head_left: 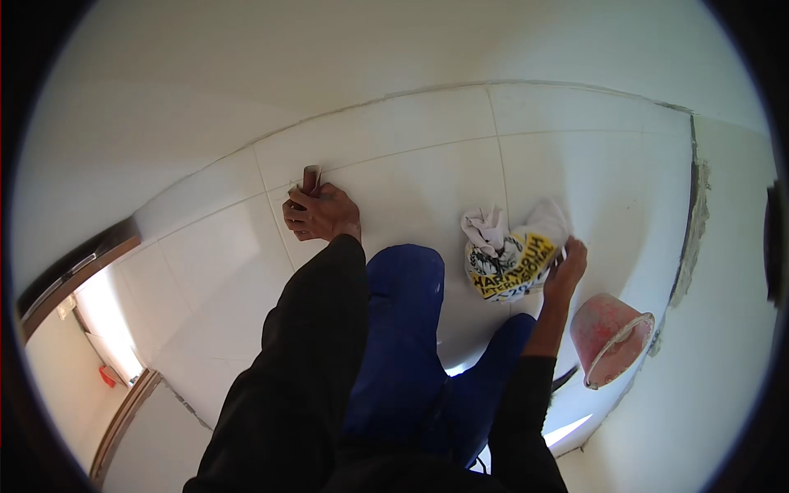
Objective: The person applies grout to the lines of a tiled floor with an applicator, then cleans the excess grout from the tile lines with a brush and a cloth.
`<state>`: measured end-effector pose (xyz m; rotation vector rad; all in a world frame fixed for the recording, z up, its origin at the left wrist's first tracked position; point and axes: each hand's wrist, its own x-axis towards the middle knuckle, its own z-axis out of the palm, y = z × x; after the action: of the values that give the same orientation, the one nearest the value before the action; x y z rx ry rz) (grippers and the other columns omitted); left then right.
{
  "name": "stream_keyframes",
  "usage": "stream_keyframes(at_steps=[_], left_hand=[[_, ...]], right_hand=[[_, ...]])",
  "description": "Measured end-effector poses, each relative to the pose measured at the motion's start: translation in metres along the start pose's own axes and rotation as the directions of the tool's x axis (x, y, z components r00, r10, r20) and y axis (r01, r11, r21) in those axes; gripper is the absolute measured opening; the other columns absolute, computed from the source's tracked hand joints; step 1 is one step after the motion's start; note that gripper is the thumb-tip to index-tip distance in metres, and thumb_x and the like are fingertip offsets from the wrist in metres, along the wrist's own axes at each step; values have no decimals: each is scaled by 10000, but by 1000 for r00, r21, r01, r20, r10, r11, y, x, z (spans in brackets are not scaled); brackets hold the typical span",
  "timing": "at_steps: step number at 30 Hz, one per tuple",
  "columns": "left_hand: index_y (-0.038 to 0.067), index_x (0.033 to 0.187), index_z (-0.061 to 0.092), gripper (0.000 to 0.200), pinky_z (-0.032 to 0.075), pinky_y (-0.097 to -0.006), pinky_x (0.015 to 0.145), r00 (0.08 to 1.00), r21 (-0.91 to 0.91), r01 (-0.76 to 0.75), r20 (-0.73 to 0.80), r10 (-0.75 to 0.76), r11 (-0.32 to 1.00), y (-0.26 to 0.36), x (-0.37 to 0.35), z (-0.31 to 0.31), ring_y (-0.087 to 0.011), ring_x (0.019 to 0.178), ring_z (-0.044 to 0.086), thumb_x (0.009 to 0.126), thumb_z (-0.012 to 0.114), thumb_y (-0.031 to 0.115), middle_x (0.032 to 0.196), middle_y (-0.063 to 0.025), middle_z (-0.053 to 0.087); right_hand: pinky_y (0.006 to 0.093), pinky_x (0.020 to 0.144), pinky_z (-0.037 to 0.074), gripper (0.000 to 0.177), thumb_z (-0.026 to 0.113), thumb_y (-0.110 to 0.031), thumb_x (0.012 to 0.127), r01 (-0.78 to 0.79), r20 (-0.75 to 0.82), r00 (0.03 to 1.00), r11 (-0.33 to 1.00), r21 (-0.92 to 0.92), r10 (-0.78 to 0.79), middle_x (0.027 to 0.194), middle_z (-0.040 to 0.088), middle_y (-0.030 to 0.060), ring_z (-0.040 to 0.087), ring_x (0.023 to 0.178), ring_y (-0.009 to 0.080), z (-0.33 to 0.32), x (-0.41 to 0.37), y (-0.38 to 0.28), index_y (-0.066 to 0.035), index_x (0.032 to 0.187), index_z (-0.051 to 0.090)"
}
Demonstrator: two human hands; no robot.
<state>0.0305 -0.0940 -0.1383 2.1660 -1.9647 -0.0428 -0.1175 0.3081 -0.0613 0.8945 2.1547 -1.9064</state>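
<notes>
Black sleeves [304,353] reach out over blue trousers [399,320], and beyond them the tiled floor [411,189] runs up to a pale wall [444,41] along its far edge. There's bare tile between the two hands, and more toward the left edge by a brown frame [78,271]; it's tighter at the right, where a scuffed red bucket [600,329] sits just inside the rough edge. The left hand [327,214], up toward the far edge, is clenched round a brown cylinder [311,178], one end poking past the fingers. And the right hand [567,267] is grasping the right side of the cloth [509,267], right of the floor's middle: white, bunched, blurred at its far end. Black capitals on yellow: "HARI", letters ending "RUH", what looks like "INTERNASIONAL" beneath, folds swallowing the rest.
</notes>
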Motion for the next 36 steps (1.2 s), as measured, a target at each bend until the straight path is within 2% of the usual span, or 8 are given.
stream_keyframes(at_steps=[2,8,10,14,18,21,28,36], left_hand=[[156,1342,497,511,316,-575,1098,1000,-6,-15,-5,15,1000,0,-2,-1,-385,1372,389,885,606,357,1451,-160,418],[163,1384,481,531,309,-588,1097,999,-20,-35,-19,34,999,-1,0,2,-397,1367,385,896,602,335,1458,-169,411],[161,1387,476,531,308,-591,1097,1000,-32,-26,-15,26,999,-1,-1,2,-402,1367,382,899,603,328,1460,-172,410],[108,1422,444,580,275,-577,1116,998,-18,-30,60,31,999,-3,0,2,-386,1398,320,902,610,304,1481,-197,352],[102,1429,448,582,278,-588,1107,997,-47,-29,64,32,998,-2,1,0,-396,1384,327,910,594,321,1475,-202,352],[105,1439,440,588,279,-591,1102,997,-30,-64,31,65,997,-7,2,7,-396,1375,331,915,586,328,1470,-201,353],[114,1444,431,582,278,-587,1100,997,-40,-59,45,60,997,-4,0,3,-394,1368,328,922,581,323,1466,-200,347],[105,1403,444,544,289,-617,1099,998,-39,-56,35,58,998,-5,1,6,-407,1392,328,939,577,356,1489,-197,350]], right_hand=[[340,873,542,440,752,-303,982,-87,-114,991,977,-194,66,1188,673,104,659,1016,190,41,9,-29,-22,1299,633],[395,916,557,378,768,-290,908,75,193,977,698,-712,93,1207,699,142,698,1041,260,92,59,-40,-9,1159,735],[468,970,545,268,752,-268,886,410,303,886,292,-864,-350,1169,702,159,687,1085,351,112,41,-46,-41,1028,761],[498,1013,518,348,772,-212,880,487,299,779,230,-843,-551,1209,688,164,648,1161,389,133,30,-41,-88,1192,680],[500,1079,490,391,645,43,905,862,667,476,156,-481,-573,1522,570,212,557,1365,430,156,46,-27,-57,1272,555],[525,1156,433,407,612,71,899,898,751,417,107,-426,-512,1623,474,235,495,1450,440,176,67,-19,-57,1272,510],[615,1256,270,458,583,91,888,850,736,454,-4,-527,-503,1675,407,219,346,1570,449,203,88,5,-53,1312,487],[732,1229,223,894,574,126,863,856,760,429,-49,-515,-488,1275,597,72,342,1570,461,203,86,8,-148,1680,338]])
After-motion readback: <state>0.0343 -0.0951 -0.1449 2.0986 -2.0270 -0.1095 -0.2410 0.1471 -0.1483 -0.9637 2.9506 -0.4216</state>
